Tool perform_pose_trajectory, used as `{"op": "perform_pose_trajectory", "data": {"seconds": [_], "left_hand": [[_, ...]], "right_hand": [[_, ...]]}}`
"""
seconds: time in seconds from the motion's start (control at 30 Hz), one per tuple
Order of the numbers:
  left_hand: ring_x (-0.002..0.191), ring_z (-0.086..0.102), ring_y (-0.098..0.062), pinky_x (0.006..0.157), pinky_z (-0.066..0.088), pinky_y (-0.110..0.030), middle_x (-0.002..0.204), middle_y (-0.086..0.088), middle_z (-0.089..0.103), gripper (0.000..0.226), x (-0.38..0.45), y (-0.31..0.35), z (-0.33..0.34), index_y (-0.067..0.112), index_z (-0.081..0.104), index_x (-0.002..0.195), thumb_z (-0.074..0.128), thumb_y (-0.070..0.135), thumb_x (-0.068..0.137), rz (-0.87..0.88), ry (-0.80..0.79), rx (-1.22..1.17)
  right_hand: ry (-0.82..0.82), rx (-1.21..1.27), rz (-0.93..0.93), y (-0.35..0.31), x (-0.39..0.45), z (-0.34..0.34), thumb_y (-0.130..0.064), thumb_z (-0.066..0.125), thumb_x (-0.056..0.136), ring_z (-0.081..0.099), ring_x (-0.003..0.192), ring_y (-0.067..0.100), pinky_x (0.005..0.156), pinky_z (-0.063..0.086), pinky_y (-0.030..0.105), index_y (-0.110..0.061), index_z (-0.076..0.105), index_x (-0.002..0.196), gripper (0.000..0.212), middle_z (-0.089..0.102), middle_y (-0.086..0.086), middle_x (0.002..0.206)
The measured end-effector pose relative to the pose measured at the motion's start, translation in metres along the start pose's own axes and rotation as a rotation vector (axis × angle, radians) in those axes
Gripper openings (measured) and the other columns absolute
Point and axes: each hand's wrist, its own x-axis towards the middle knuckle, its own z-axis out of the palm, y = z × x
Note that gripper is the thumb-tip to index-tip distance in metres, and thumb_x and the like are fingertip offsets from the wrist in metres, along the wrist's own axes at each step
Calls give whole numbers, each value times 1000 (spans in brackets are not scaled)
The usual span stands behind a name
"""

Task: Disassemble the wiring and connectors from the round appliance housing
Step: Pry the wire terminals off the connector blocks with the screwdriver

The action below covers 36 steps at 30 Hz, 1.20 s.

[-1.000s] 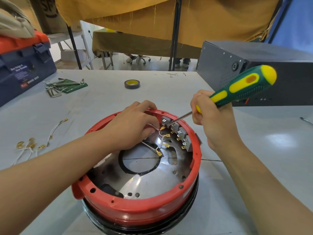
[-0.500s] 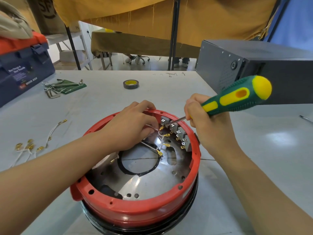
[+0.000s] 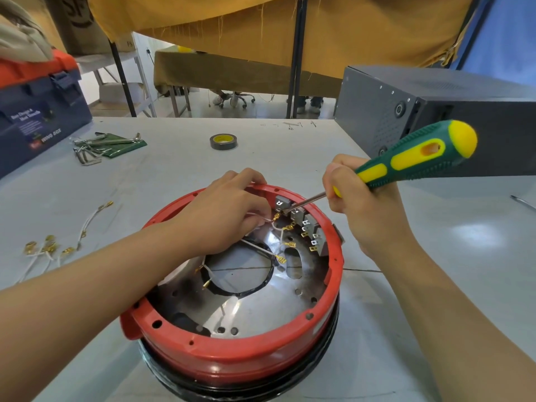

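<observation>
At the far rim of the red housing [image 3: 232, 352] on the table [image 3: 162, 181], my right hand [image 3: 364, 210] clenches the screwdriver [image 3: 406, 161], tip against a terminal block [image 3: 282, 203]; my left hand [image 3: 232, 210] pinches the white wire [image 3: 265, 220]. Lever gently while pulling straight, lest the blade slip.

Bright, even daylight; soft glare on the desk [image 3: 490, 242] at right, wide-angle bending at the edges, focus sharp.
</observation>
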Motion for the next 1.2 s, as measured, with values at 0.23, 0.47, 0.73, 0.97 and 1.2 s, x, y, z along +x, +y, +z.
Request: {"op": "perform_pose_trajectory", "data": {"seconds": [0.23, 0.47, 0.73, 0.97, 1.2], "left_hand": [[117, 39, -18, 97, 38, -36, 139, 3, 36, 19, 0, 1, 0, 33, 67, 105, 53, 30, 92, -7, -2, 5], [115, 39, -19, 96, 39, -37, 138, 2, 37, 17, 1, 3, -1, 30, 67, 101, 54, 28, 92, -8, 6, 0], [117, 38, -17, 97, 38, -38, 139, 3, 35, 12, -1, 3, -3, 29, 68, 92, 57, 25, 90, -12, -10, -23], [121, 38, -17, 100, 37, -40, 141, 3, 37, 9, -1, 0, -3, 27, 68, 86, 62, 21, 87, -10, -3, -72], [130, 27, -11, 98, 24, -13, 142, 8, 35, 12, 0, -3, -12, 28, 70, 78, 68, 18, 83, -16, 42, -167]], "right_hand": [[94, 69, 53, 3, 3, 4, -31, 46, 62, 22, 44, 15, 47, 21, 21, -21, 38, 45, 22, 25, -5, 47], [196, 103, 120, 0, -1, 12, -19, 47, 67, 23, 39, 10, 43, 22, 18, -22, 38, 39, 30, 28, 3, 48], [198, 60, 56, -5, -8, 17, -17, 48, 73, 31, 41, 7, 42, 27, 13, -12, 39, 46, 29, 33, -2, 45], [157, 126, 80, -5, -5, 8, -18, 49, 70, 26, 45, 11, 44, 24, 18, -19, 42, 45, 26, 29, 16, 56], [196, 387, 51, -2, -6, -5, -32, 54, 66, 26, 43, 12, 45, 22, 21, -19, 48, 47, 24, 31, 3, 51]]}}
